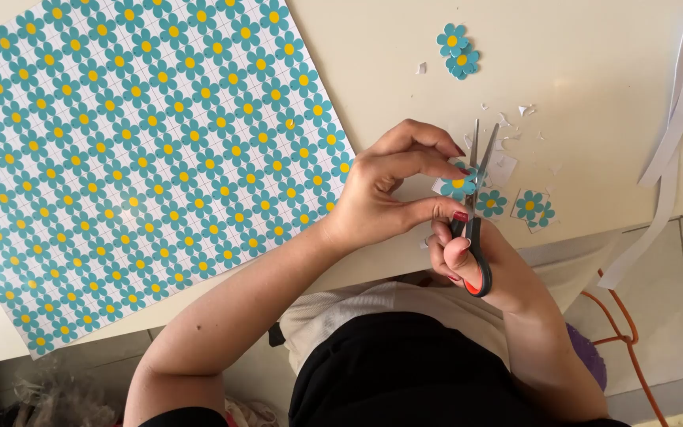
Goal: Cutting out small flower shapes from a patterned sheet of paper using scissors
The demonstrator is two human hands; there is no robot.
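My left hand (pixel 393 186) pinches a small paper flower (pixel 458 184), teal petals with a yellow centre, still edged with white paper. My right hand (pixel 468 257) grips scissors (pixel 474 198) with black and red handles; their blades are apart around the flower and point away from me. Both hands hover over the near edge of a cream table (pixel 594 79).
A large sheet printed with several rows of teal and yellow flowers (pixel 136 158) covers the table's left half. Cut-out flowers lie at the far side (pixel 457 51) and right of the scissors (pixel 533 207). White paper strips (pixel 677 126) hang off the right edge. Small scraps (pixel 507 130) dot the table.
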